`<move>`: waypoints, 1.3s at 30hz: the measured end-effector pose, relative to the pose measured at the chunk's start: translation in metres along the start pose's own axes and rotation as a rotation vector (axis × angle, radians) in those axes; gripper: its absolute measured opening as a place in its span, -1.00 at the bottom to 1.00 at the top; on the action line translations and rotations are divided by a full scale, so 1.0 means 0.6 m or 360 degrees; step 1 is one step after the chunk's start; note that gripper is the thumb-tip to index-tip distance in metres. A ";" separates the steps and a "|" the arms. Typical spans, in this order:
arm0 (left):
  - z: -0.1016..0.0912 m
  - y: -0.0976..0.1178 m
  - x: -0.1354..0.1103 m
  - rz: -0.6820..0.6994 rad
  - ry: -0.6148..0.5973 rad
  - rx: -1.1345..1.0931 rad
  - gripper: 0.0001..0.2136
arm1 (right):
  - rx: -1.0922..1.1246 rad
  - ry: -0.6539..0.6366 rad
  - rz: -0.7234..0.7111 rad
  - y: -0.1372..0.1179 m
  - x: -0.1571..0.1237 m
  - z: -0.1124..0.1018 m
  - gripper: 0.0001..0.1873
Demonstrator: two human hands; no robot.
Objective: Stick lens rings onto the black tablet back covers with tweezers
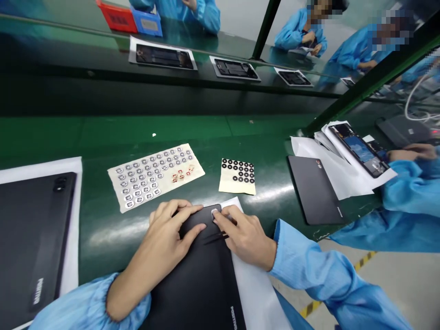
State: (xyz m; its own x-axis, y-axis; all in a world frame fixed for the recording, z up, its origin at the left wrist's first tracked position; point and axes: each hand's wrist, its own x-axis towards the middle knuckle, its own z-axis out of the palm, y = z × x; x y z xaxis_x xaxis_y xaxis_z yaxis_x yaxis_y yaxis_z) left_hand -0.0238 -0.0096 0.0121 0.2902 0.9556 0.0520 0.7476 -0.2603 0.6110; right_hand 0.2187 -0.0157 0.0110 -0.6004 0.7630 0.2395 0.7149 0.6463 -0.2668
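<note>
A black tablet back cover (202,284) lies in front of me on white paper, with a small whitish ring-shaped piece (214,211) at its top corner. My left hand (172,233) rests on the cover's upper left edge, thumb and fingers apart, holding it steady. My right hand (242,231) has its fingertips down on the ring-shaped piece. Dark tweezers (216,238) stick out from under that hand's curled fingers, their tips pointing left over the cover; the rest is hidden in the palm. Beyond lie a sheet of silvery stickers (165,187) and a smaller sheet of black rings (237,187).
Another tablet (30,229) lies at left on white paper. To the right are a dark cover (314,190) and an opened tablet (359,149) on papers, near a co-worker's sleeve (409,197). Several opened tablets line the raised shelf (103,73) behind; people sit beyond.
</note>
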 end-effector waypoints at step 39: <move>-0.061 -0.042 -0.070 -0.0033 0.0205 0.0356 -0.50 | 0.0939 0.0018 0.0508 0.020 0.005 -0.032 -0.65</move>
State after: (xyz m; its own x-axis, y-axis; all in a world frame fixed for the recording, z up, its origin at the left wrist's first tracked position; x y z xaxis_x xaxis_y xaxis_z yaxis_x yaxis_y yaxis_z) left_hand -0.0766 -0.0380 0.0238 0.2055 0.9671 0.1501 0.8703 -0.2507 0.4240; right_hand 0.2321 -0.0059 0.0267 -0.3858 0.9197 0.0732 0.5393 0.2892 -0.7909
